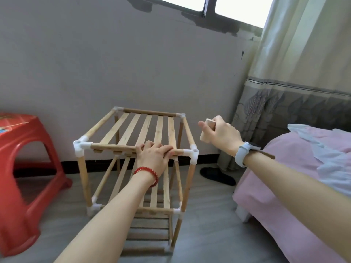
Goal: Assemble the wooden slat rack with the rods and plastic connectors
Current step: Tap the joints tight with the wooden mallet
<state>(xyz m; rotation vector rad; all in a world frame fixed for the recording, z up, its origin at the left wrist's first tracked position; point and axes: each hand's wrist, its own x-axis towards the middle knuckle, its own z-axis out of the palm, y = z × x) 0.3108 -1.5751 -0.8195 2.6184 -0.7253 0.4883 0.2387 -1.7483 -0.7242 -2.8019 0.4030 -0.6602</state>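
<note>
The left hand (154, 155) is curled around the front top rod (114, 147) of the rack (136, 168), holding it steady near the right end. The right hand (218, 132) is up in the air, just to the right of the rack and not touching it, with its fingers wrapped tight around a small wooden block (206, 130). The block looks like something to tap parts in with, but that is only a guess. The rack stands on the floor (209, 224) and looks almost done. The top shelf has 5 flat slats (144, 128) laid side by side, and white plastic corner pieces (81, 146) join the rods at the corners. Lower shelves can be seen under the top one, with more white pieces near the floor. What seems left is pushing the joints in snug, maybe at the front right corner piece (193, 151) near the block. A red stool (24, 168) is to the left and a pink bed (284, 186) is to the right.
</note>
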